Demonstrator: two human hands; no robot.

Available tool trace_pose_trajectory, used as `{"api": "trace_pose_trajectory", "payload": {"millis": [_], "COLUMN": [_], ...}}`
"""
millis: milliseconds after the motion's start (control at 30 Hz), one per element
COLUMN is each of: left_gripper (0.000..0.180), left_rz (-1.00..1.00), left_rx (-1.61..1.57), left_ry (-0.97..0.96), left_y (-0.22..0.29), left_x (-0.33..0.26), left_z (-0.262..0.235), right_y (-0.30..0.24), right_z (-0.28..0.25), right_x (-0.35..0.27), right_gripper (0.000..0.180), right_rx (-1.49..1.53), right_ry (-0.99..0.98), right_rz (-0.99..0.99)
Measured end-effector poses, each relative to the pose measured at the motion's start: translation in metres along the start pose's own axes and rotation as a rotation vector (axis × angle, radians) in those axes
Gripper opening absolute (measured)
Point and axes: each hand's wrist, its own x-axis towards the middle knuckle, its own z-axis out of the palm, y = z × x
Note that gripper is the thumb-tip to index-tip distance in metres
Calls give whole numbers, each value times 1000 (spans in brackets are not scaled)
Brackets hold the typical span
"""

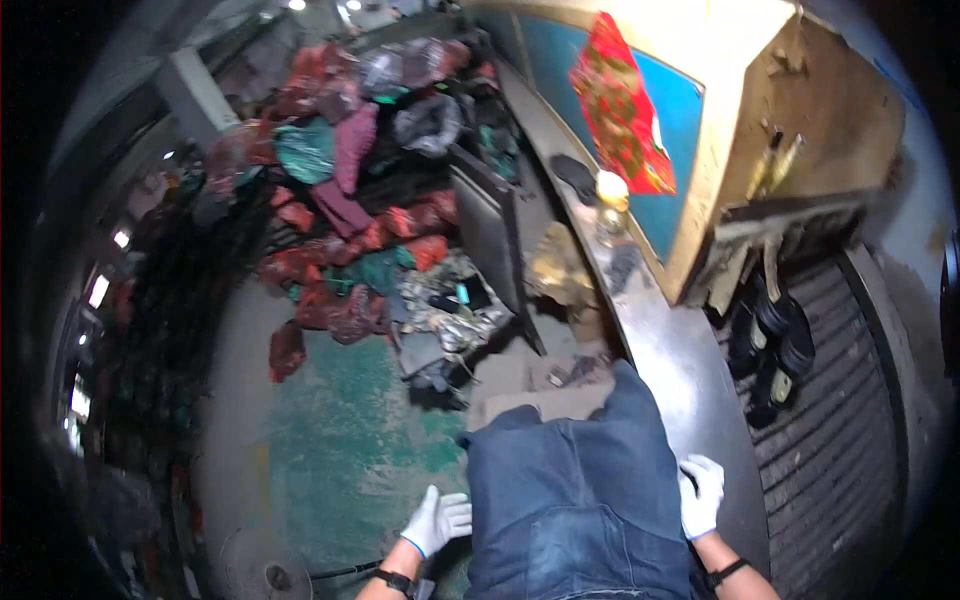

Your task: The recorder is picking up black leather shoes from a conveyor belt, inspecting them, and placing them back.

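Blue denim (pixel 575 480) spreads over my lap in the lower middle. My left hand (pixel 440 519), in a white glove, is beside its left edge, fingers stretched out and thumb raised; nothing is in it. On the other side, my right hand (pixel 702 494), gloved in white too, is between the denim and the metal bench (pixel 690 375). Its fingers are loosely bent and apart, and I see nothing held in them. Whether it touches the bench I cannot tell. Both wrists carry dark bands.
Red, green and clear plastic bags (pixel 345 245) are heaped ahead on the left. Before my knees stands an open container of crumpled wrapping (pixel 455 305). A bottle (pixel 612 205) stands on the bench by a red bag (pixel 620 110). Black shoes (pixel 775 345) lie right; a fan (pixel 265 570) is lower left.
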Motion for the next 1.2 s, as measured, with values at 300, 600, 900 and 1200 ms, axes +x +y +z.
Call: {"api": "trace_pose_trajectory", "payload": {"millis": [300, 600, 900, 1200], "left_gripper": [63, 42, 47, 44], "left_rz": [564, 503, 177, 1304], "left_rx": [1242, 1564, 1908, 1752], "left_ry": [501, 628, 446, 414], "left_y": [-212, -182, -171, -41], "left_x": [-55, -140, -226, -183], "left_z": [-17, 24, 68, 219], "right_y": [-29, -85, -57, 37], "right_z": [-70, -105, -125, -143], "right_x": [-71, -116, -124, 88], "right_gripper": [58, 26, 45, 99], "right_rx": [280, -324, -227, -198], "right_ry": [-513, -590, -835, 148], "right_rz": [523, 224, 126, 380]}}
